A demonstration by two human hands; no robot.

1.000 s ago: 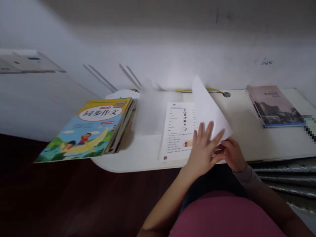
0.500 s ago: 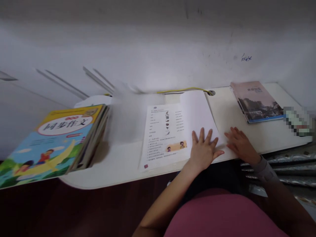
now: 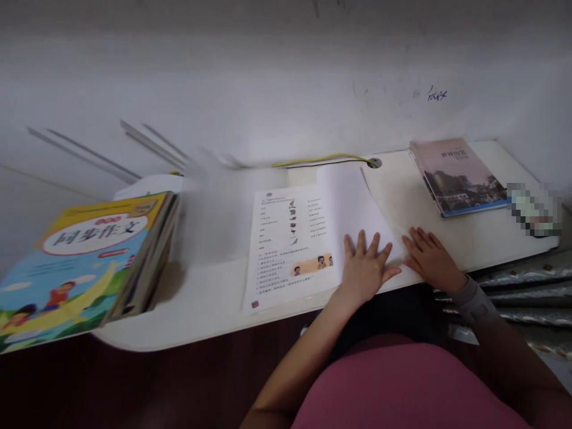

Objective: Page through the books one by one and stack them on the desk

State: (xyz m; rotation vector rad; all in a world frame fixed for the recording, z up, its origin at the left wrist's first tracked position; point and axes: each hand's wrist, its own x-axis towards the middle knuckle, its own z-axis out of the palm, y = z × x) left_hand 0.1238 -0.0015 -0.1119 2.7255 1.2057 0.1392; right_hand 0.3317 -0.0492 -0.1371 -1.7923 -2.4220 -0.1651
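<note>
A printed sheet or workbook page (image 3: pixel 279 238) with text and small pictures lies on the white desk. Over its right side rests a blank white page (image 3: pixel 348 208), curved up at the top. I cannot tell whether the two are bound together. My left hand (image 3: pixel 365 265) lies flat on the blank page's lower part, its fingers spread. Just right of the page, my right hand (image 3: pixel 431 256) lies open, palm down on the desk with the fingers slightly apart. Neither hand holds anything.
At the left stands a stack of books (image 3: pixel 89 256) with a colourful cover on top. A few books (image 3: pixel 460 176) with a pinkish cover lie at the right, beside a pixelated object (image 3: pixel 534 208). A yellow cable (image 3: pixel 322 159) runs along the wall to a desk hole (image 3: pixel 374 162).
The view has shifted, so the desk things appear slightly farther left. My right hand's fingers lie flatter and straighter. My left hand stays spread on the blank page.
</note>
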